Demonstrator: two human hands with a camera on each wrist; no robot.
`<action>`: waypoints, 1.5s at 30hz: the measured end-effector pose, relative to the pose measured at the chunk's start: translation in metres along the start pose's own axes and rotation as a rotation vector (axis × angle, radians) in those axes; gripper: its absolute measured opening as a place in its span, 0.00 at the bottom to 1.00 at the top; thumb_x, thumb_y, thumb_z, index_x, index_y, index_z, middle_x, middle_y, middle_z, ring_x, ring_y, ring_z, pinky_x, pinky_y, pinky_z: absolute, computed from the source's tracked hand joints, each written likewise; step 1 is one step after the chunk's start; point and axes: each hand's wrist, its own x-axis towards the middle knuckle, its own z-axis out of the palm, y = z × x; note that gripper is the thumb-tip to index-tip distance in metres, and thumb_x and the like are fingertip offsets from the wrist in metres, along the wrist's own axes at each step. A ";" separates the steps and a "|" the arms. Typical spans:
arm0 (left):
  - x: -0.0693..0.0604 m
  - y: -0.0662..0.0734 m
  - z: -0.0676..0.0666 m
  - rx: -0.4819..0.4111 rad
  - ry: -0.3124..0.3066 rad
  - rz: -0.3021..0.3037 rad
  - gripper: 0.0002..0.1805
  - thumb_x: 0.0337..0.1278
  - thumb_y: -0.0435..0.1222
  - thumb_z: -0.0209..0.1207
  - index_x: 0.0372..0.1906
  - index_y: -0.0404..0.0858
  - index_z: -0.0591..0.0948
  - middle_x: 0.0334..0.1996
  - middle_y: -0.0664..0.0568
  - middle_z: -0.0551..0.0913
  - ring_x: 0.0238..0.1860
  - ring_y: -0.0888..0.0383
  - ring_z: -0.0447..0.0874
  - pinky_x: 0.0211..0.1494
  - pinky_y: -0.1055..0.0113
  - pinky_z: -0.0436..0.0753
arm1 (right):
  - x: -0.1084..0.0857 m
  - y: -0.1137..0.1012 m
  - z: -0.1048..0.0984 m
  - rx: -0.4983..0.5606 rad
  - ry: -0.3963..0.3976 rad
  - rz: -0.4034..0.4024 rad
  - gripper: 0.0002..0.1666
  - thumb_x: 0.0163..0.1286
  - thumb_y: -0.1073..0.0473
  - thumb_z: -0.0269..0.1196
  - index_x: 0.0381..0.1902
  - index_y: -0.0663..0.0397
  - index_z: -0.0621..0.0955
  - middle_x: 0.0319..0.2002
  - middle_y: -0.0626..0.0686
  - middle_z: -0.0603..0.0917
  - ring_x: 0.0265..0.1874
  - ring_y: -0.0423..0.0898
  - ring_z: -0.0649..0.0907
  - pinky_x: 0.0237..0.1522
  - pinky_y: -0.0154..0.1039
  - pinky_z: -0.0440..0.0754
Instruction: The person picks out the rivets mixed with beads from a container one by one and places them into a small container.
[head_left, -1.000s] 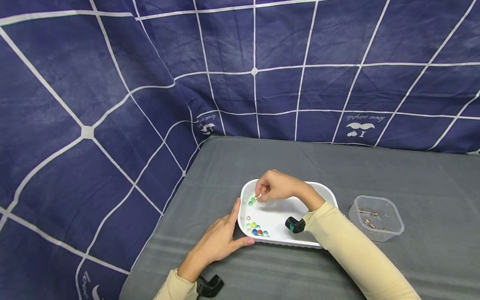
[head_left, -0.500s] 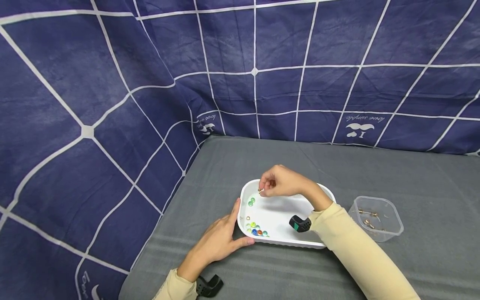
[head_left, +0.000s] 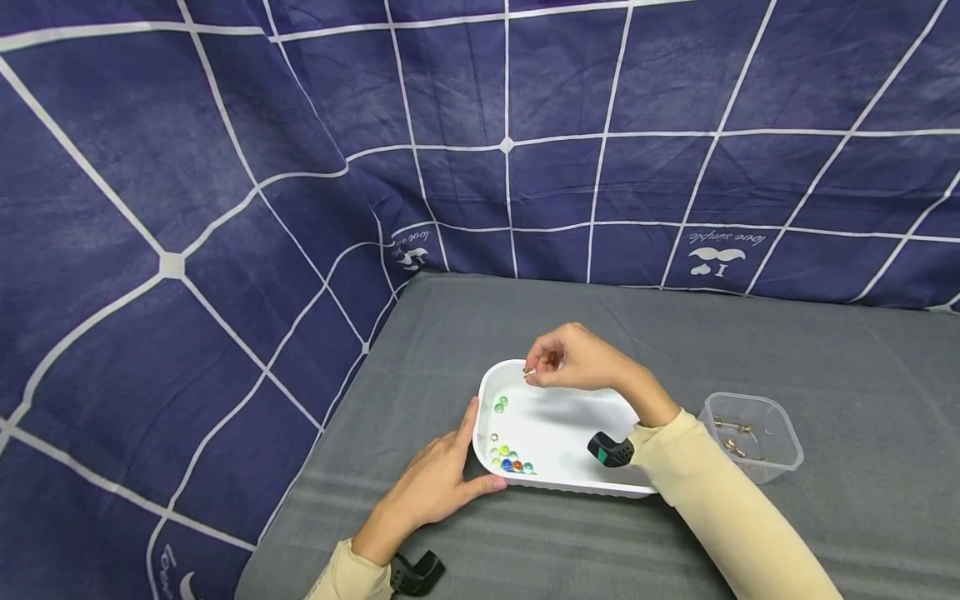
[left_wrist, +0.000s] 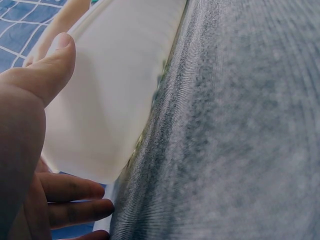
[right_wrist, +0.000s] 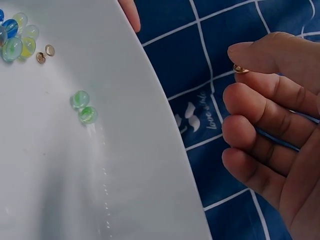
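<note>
In the head view my right hand [head_left: 577, 358] is above the far left part of a white tray [head_left: 577, 433], pinching a small brass-coloured metal piece [head_left: 527, 372] between thumb and index finger. Its round rim [right_wrist: 241, 69] shows in the right wrist view; its exact kind is unclear. My left hand [head_left: 431, 479] rests at the tray's left end, index finger along that side and thumb at the near corner, fingers fairly straight. Two green marbles [right_wrist: 84, 106] lie apart, while several mixed marbles [head_left: 513, 462] cluster near the left corner beside two small brass-coloured pieces [right_wrist: 45, 53].
A clear plastic box [head_left: 753, 437] holding several brass-coloured metal parts [head_left: 738, 429] stands right of the tray. Grey cloth [head_left: 585, 542] covers the surface. A dark blue gridded cloth [head_left: 570, 183] hangs behind and to the left.
My right hand has lifted away from beside the two green marbles and moved back and rightward, still pinching the small brass-coloured piece. The left hand holds its place against the tray.
</note>
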 end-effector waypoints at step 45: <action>0.001 -0.002 0.001 -0.012 0.004 0.006 0.61 0.54 0.63 0.62 0.78 0.30 0.47 0.61 0.34 0.76 0.58 0.43 0.78 0.57 0.47 0.76 | -0.082 0.001 -0.054 -0.107 0.114 0.053 0.06 0.60 0.66 0.70 0.33 0.48 0.86 0.28 0.36 0.84 0.28 0.37 0.82 0.32 0.35 0.81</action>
